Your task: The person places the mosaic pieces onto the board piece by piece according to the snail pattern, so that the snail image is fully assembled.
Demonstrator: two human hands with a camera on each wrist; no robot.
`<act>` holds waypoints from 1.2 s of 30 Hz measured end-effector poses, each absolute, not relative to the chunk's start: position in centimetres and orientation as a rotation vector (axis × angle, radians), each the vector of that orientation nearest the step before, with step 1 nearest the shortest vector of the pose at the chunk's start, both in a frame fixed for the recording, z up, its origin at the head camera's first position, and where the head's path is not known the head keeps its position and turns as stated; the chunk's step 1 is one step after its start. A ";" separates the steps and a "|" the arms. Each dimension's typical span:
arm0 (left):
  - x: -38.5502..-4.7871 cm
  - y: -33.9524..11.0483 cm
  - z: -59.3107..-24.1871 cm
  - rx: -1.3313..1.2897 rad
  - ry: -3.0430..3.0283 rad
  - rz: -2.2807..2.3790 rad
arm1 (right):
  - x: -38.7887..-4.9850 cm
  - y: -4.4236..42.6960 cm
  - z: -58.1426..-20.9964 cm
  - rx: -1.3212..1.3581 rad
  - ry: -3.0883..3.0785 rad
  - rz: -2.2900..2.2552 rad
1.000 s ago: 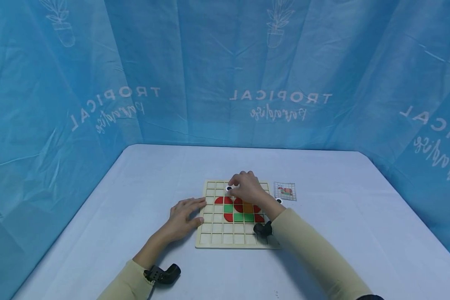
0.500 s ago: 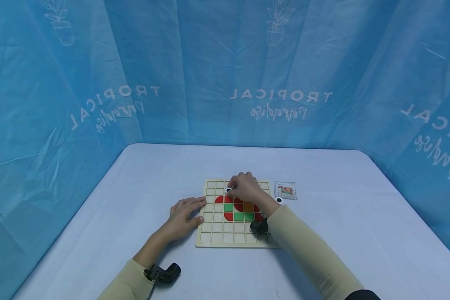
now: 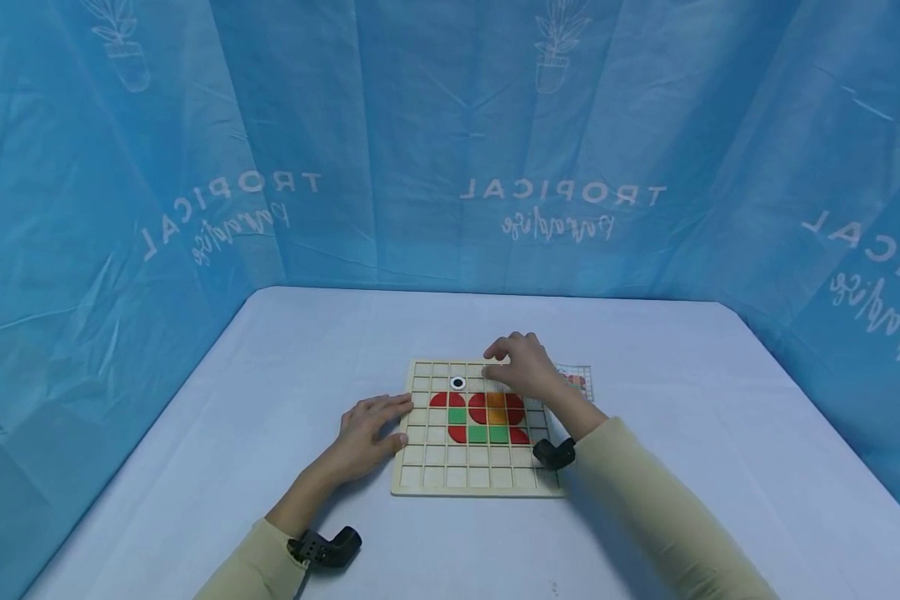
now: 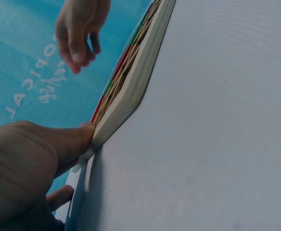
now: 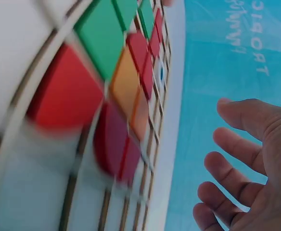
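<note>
A square wooden grid board [image 3: 435, 477] lies on the table. Red, green and orange tiles fill some of its middle cells, among them a green tile [image 3: 457, 415] and an orange tile [image 3: 497, 408]. One round eye tile [image 3: 457, 383], white with a black centre, sits in an upper cell. My left hand [image 3: 367, 437] rests against the board's left edge; thumb and extended fingertips touch it in the head and left wrist views. My right hand [image 3: 527, 367] is raised over the board's upper right with fingers apart and nothing between them, as the right wrist view shows.
A small printed pattern card [image 3: 581, 382] lies to the right of the board, partly covered by my right hand. The white table [image 3: 330, 350] is backed by a blue curtain [image 3: 420, 125] on three sides. Black cameras sit on both wrists.
My right hand has let go of the eye tile, leaving it in the upper cell, and has moved right. A second eye tile beside the board is now hidden. My left hand stays put.
</note>
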State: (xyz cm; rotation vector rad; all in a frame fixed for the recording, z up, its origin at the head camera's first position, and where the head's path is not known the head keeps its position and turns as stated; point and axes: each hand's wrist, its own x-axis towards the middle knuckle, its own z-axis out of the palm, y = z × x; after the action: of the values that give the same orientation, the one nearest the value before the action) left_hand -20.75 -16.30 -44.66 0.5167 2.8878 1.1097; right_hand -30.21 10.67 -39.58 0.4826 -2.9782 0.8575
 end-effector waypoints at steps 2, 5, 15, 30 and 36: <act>-20.8 -16.3 -44.6 0.515 2.889 1.106 | -30.0 12.0 -39.5 0.449 -2.966 0.861; -20.8 -16.2 -44.6 0.518 2.888 1.101 | -29.6 13.9 -39.6 0.398 -2.964 0.842; -20.7 -16.3 -44.7 0.525 2.885 1.105 | -27.8 18.4 -41.3 0.234 -3.027 0.760; -20.8 -16.2 -44.5 0.518 2.877 1.112 | -26.8 20.5 -43.0 0.240 -3.013 0.687; -20.7 -16.2 -44.5 0.504 2.875 1.121 | -26.7 20.7 -43.4 0.250 -3.007 0.678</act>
State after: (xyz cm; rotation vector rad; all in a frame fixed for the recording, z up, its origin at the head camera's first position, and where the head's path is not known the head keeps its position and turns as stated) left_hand -20.74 -16.24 -44.50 0.5039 2.8750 1.1211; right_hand -26.75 20.66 -43.38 0.2502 -3.0068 0.6782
